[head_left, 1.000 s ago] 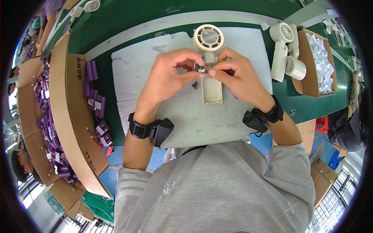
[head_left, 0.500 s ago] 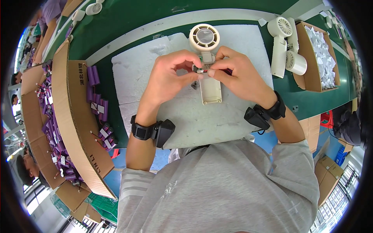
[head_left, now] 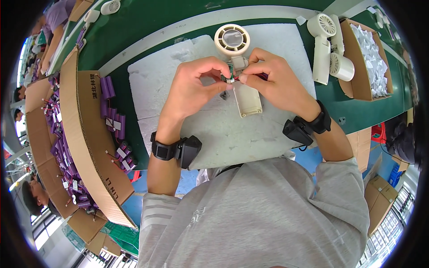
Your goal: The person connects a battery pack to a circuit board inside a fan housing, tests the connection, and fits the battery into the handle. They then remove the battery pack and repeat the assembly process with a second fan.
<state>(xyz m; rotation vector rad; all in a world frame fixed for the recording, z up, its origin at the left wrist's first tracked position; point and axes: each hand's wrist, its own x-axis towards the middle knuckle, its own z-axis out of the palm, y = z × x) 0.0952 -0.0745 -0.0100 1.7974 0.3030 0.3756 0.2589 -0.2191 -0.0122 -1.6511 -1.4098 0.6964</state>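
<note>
A cream handheld fan (head_left: 249,103) lies on the white foam sheet (head_left: 214,138), its round head away from me and its hollow handle shell facing up. My left hand (head_left: 194,82) pinches a small green circuit board (head_left: 230,71) with a white connector at its lower end. From the right, my right hand (head_left: 281,85) grips thin red wires (head_left: 237,78) beside that connector between thumb and forefinger. Part of a purple battery (head_left: 263,76) shows beneath its fingers. Whether the plug is seated cannot be made out. A small dark piece (head_left: 224,95) lies left of the handle.
At left, a cardboard box (head_left: 73,134) holds many purple batteries with wires; more batteries (head_left: 115,123) lie beside it. Assembled fans (head_left: 321,49) and a box of small white pieces (head_left: 369,62) stand at right. Other people sit at far left.
The fan has turned slightly, its handle end swinging right and its head shifting a little left. My right hand has moved slightly right. Both pinches stay closed at the board and wires.
</note>
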